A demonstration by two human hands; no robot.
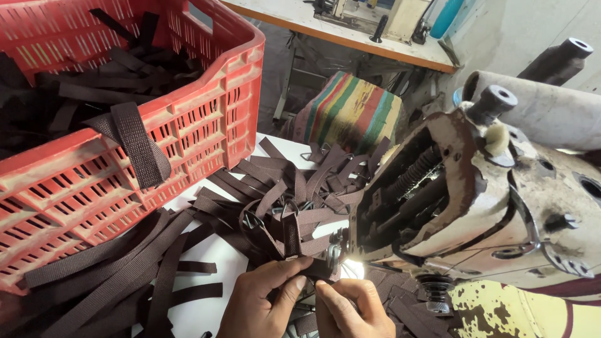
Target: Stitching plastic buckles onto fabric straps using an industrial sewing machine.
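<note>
Webbing strap (292, 241), dark brown, folded into a loop with a metal ring at its top, sits at the near edge of the surface, right at the needle area of the sewing machine (476, 194); both hands pinch its lower end. Left hand (263, 300): thumb and fingers clenched on the strap's left side, fingertips on top of the fold; right hand (354, 310): thumb and forefinger closed on the same strap just right of it, nearly touching the left; so the strap runs up and away from both grips, loop end farther out, held end between the fingertips and directly beside the lit spot under the machine head.

Judgement on doing this well: keep the fold edges aligned and flat; hold tension between the two grips so the layers don't slip; keep fingertips to the sides of the needle line, not under it; feed straight, no twist.

Past the hands: loose pile of straps (282, 181) spread over the white surface (213, 250), some with metal rings, touching the held one; long strips (125, 269) trail off to the left. Red plastic crate (188, 119) at left, more straps inside, one draped over its rim. Farther back: striped cushion (350, 109), then a second table (350, 34) with another machine; details there too small to tell.
</note>
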